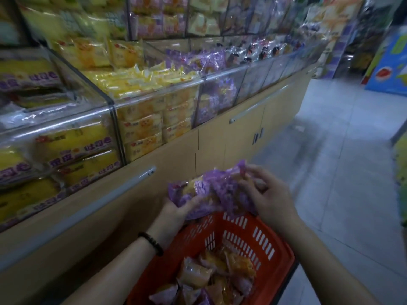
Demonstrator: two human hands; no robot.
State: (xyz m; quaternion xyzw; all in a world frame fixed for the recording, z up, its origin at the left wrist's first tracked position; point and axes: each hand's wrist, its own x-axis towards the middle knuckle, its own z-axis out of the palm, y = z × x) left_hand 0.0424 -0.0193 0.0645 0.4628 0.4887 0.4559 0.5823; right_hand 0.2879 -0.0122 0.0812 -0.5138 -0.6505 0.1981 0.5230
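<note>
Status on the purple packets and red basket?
Done: red basket already holds a layer of wrapped packets. In hand: left grip and right grip hold a bundle of purple packets just above its rim. Left: placing that bundle; whether it goes into the basket or the shelf bin, I cannot tell.

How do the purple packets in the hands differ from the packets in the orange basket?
The held packets are bunched between the left hand and right hand, above the far rim of the orange basket; the basket packets lie loose inside it. The held packets look almost all purple; the basket packets mix purple with orange-yellow wraps. Both are small snacks in crinkly plastic.
</note>
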